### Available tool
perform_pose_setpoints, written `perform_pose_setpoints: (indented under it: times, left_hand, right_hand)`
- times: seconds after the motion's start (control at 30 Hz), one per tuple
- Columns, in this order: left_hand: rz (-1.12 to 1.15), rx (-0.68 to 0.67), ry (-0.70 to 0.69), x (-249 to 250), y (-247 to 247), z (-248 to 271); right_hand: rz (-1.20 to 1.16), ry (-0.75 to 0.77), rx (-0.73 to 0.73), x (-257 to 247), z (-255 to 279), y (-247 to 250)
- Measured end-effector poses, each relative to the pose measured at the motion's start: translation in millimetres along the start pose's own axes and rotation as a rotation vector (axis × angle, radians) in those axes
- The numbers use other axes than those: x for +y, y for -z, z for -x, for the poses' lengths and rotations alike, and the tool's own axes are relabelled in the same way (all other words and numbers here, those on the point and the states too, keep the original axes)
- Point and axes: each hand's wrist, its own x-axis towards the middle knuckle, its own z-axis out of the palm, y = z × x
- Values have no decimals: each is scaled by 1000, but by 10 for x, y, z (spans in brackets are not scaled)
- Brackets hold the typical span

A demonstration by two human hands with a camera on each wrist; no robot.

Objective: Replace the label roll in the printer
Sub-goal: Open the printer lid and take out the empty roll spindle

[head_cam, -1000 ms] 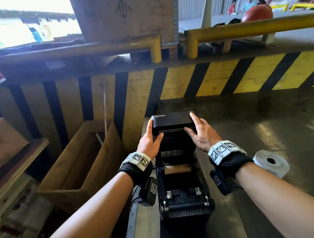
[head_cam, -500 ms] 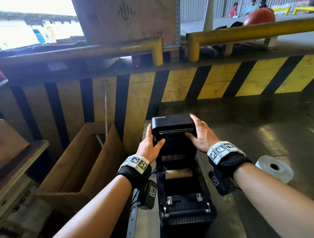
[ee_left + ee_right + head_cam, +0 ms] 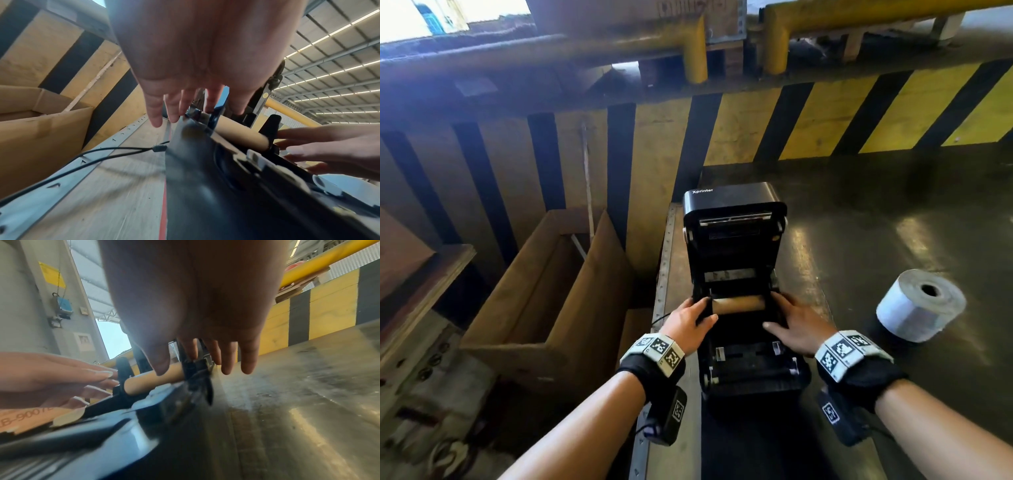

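Observation:
The black printer (image 3: 734, 219) stands on the table with its lid up. In its bay lies a bare brown cardboard core (image 3: 738, 304), held between two black roll guides. My left hand (image 3: 688, 320) rests at the core's left end with the thumb inside the bay and straight fingers by the left guide (image 3: 216, 113). At the right end my right hand (image 3: 789, 323) lies with straight fingers beside the right guide (image 3: 195, 369), its thumb over the core (image 3: 152, 381). A full white label roll (image 3: 921, 305) lies on the table to the right, untouched.
An open cardboard box (image 3: 544, 291) sits below the table's left edge. A yellow-and-black striped barrier (image 3: 756, 126) rises just behind the printer. A black cable (image 3: 82, 155) runs along the table's metal edge strip (image 3: 664, 274) to the printer's left side.
Both hands left the lid and came down toward me to the two ends of the core in the bay. The lid stays upright and open.

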Motion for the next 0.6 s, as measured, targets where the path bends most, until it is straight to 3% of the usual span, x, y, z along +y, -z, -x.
perform_pose_setpoints:
  times: [0.27, 0.6]
  left_hand:
    - [19, 69, 1, 74, -28, -6]
    - [189, 217, -39, 292, 251, 207]
  right_hand:
    - [-53, 0, 33, -54, -40, -82]
    - [-137, 130, 308, -441, 338, 240]
